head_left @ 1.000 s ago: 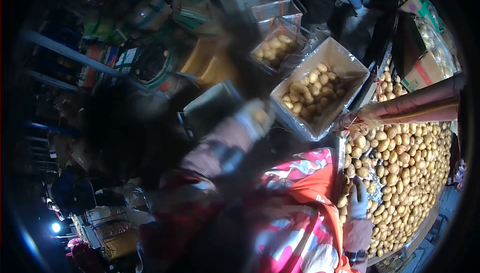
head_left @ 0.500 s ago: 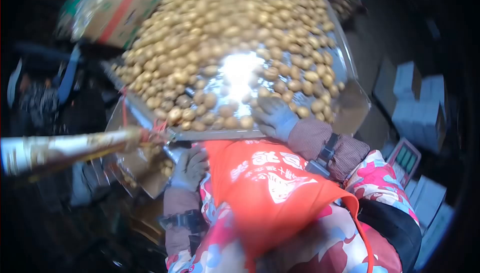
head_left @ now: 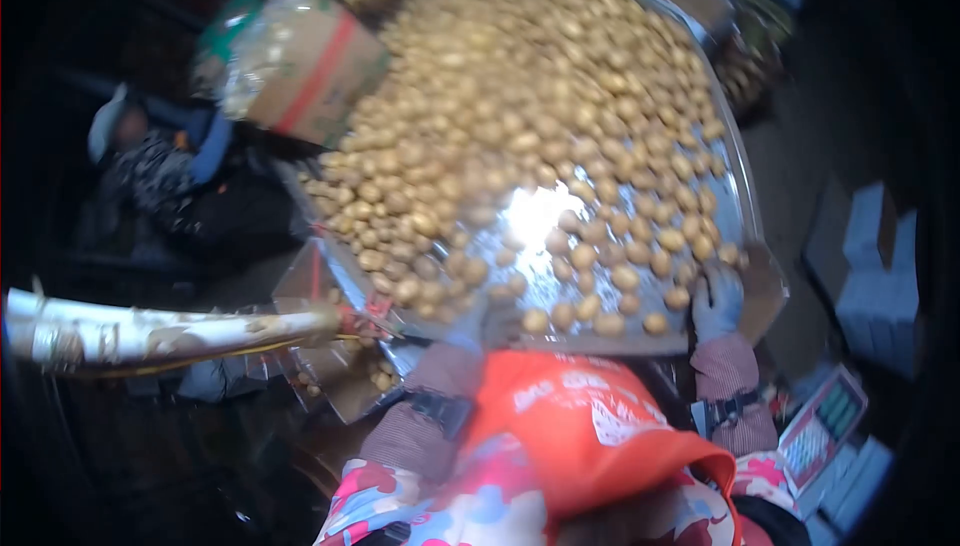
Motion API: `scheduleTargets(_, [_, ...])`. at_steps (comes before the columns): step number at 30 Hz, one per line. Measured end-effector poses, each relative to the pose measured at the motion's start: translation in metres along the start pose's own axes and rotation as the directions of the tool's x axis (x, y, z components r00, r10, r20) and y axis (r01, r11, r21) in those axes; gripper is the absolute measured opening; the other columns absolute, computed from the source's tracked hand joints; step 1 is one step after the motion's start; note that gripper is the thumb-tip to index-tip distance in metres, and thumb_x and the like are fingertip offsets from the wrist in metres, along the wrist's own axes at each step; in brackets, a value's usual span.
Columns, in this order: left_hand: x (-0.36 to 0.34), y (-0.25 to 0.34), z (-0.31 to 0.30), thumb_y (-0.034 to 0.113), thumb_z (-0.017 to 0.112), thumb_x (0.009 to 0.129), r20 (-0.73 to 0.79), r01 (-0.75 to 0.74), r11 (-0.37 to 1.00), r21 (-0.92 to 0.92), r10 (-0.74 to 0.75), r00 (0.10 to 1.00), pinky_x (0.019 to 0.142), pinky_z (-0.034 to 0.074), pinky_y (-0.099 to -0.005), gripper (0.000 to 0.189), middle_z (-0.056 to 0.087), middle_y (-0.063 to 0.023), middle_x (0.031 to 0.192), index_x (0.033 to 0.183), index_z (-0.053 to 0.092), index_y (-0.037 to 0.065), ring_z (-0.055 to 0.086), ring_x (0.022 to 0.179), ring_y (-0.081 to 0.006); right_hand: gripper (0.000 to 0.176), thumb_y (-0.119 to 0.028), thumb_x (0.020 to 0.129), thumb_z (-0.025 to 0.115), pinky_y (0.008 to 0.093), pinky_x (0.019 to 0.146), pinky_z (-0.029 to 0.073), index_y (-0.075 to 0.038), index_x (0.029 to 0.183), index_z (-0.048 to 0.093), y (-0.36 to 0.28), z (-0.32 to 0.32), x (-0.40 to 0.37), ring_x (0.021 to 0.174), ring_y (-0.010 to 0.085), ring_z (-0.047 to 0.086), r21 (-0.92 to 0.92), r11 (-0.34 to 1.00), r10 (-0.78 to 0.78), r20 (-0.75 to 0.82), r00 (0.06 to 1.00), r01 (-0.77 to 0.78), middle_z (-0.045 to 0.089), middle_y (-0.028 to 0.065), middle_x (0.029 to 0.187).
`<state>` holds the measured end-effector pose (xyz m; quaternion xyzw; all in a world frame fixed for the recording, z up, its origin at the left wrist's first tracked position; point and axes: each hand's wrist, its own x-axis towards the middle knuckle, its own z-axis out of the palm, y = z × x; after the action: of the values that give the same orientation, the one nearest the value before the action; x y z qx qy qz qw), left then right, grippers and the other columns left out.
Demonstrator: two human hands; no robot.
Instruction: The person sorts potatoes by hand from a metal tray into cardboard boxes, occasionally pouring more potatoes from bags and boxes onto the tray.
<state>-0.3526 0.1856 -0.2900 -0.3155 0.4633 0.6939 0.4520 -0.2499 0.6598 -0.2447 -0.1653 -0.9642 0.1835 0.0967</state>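
Note:
A heap of potatoes [head_left: 590,76] covers a shiny metal tray [head_left: 640,344] in front of me. My left hand [head_left: 490,322], in a grey and blue glove, is smeared by motion over the near edge of the tray, close to several potatoes; its fingers are not clear. At the near right corner, my right hand [head_left: 718,304] in a matching glove reaches over the rim with its fingers stretched toward the potatoes there. It appears to touch them without gripping any.
A pale pole [head_left: 180,334] juts in from the left. Beyond it stand a cardboard box [head_left: 318,81] and a seated person [head_left: 165,161]. Below the tray's left corner is an open carton [head_left: 345,376] with some potatoes. White boxes [head_left: 880,266] and a scale [head_left: 822,426] stand right.
My left hand has moved from beside the tray's left corner onto its near edge. My right hand has shifted right to the corner. The camera view has turned, so everything sits lower and further right.

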Motion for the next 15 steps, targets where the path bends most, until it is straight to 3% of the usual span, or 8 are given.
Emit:
scheduleTargets(3, [0.008, -0.002, -0.004, 0.060, 0.038, 0.106, 0.042, 0.012, 0.999, -0.047, -0.010, 0.999, 0.087, 0.054, -0.0541, 0.064, 0.064, -0.0179, 0.134, 0.142, 0.053, 0.009, 0.063, 0.108, -0.0384, 0.049, -0.029, 0.090, 0.069, 0.0526, 0.109, 0.043, -0.006, 0.133, 0.063, 0.007, 0.045, 0.052, 0.125, 0.0417, 0.055, -0.042, 0.999, -0.039, -0.250, 0.967, 0.030, 0.058, 0.0220, 0.139])
scheduleTargets(6, [0.016, -0.009, -0.011, 0.058, 0.041, 0.105, 0.151, 0.081, 0.984, -0.158, -0.057, 0.987, 0.092, 0.051, -0.0557, 0.062, 0.061, -0.0189, 0.138, 0.143, 0.051, 0.009, 0.062, 0.110, -0.0401, 0.068, -0.042, 0.088, 0.070, 0.0554, 0.112, 0.039, -0.008, 0.145, 0.055, -0.034, 0.066, 0.079, 0.133, 0.0485, 0.046, -0.326, 0.930, 0.137, -0.125, 0.983, -0.171, 0.048, 0.0227, 0.151])
scheduleTargets(8, [0.056, -0.025, -0.046, 0.057, 0.043, 0.105, 0.353, 0.122, 0.957, -0.261, -0.023, 0.935, 0.095, 0.049, -0.0570, 0.062, 0.060, -0.0188, 0.139, 0.144, 0.050, 0.009, 0.061, 0.111, -0.0412, 0.078, -0.049, 0.085, 0.070, 0.0585, 0.115, 0.036, -0.010, 0.149, 0.051, -0.034, 0.090, 0.080, 0.134, 0.0536, 0.042, -0.259, 0.957, 0.095, -0.153, 0.984, -0.133, 0.045, 0.0217, 0.154])
scheduleTargets(9, [-0.024, 0.015, 0.024, 0.051, 0.042, 0.106, 0.051, 0.105, 0.983, -0.152, -0.098, 0.994, 0.097, 0.047, -0.0580, 0.057, 0.057, -0.0177, 0.143, 0.145, 0.049, 0.009, 0.060, 0.114, -0.0409, 0.079, -0.049, 0.085, 0.070, 0.0583, 0.116, 0.035, -0.010, 0.150, 0.051, -0.041, 0.092, 0.074, 0.135, 0.0534, 0.042, -0.280, 0.957, 0.030, -0.165, 0.986, -0.076, 0.045, 0.0217, 0.154])
scheduleTargets(10, [-0.031, 0.019, 0.031, 0.050, 0.041, 0.106, 0.036, 0.082, 0.989, -0.120, -0.078, 0.996, 0.098, 0.046, -0.0575, 0.057, 0.056, -0.0177, 0.144, 0.145, 0.048, 0.009, 0.059, 0.117, -0.0408, 0.080, -0.050, 0.084, 0.070, 0.0582, 0.117, 0.034, -0.010, 0.150, 0.050, -0.054, 0.088, 0.071, 0.135, 0.0532, 0.042, -0.301, 0.953, -0.035, -0.176, 0.984, -0.019, 0.045, 0.0217, 0.154])
scheduleTargets(11, [-0.034, 0.019, 0.034, 0.050, 0.040, 0.106, 0.020, 0.059, 0.994, -0.089, -0.057, 0.998, 0.099, 0.046, -0.0570, 0.057, 0.055, -0.0176, 0.146, 0.145, 0.048, 0.009, 0.058, 0.119, -0.0407, 0.073, -0.039, 0.088, 0.070, 0.0535, 0.118, 0.034, -0.009, 0.151, 0.049, -0.070, 0.067, 0.070, 0.139, 0.0486, 0.042, -0.329, 0.944, 0.015, -0.023, 1.000, -0.022, 0.047, 0.0224, 0.153])
scheduleTargets(14, [-0.050, 0.023, 0.046, 0.050, 0.039, 0.106, -0.025, 0.035, 0.999, -0.027, -0.035, 0.999, 0.100, 0.045, -0.0554, 0.057, 0.054, -0.0180, 0.147, 0.144, 0.049, 0.008, 0.056, 0.124, -0.0411, 0.065, -0.022, 0.093, 0.067, 0.0477, 0.120, 0.033, -0.008, 0.153, 0.046, -0.029, 0.048, 0.052, 0.143, 0.0410, 0.042, 0.341, 0.939, 0.021, 0.084, 0.996, -0.048, 0.048, 0.0221, 0.152])
scheduleTargets(15, [-0.052, 0.025, 0.049, 0.050, 0.039, 0.106, -0.035, 0.033, 0.999, -0.006, -0.033, 0.999, 0.100, 0.045, -0.0548, 0.058, 0.054, -0.0182, 0.148, 0.144, 0.049, 0.007, 0.055, 0.125, -0.0413, 0.060, -0.010, 0.095, 0.064, 0.0432, 0.120, 0.033, -0.006, 0.152, 0.046, -0.023, 0.035, 0.036, 0.142, 0.0336, 0.046, 0.298, 0.951, 0.104, -0.046, 0.994, -0.086, 0.049, 0.0199, 0.152])
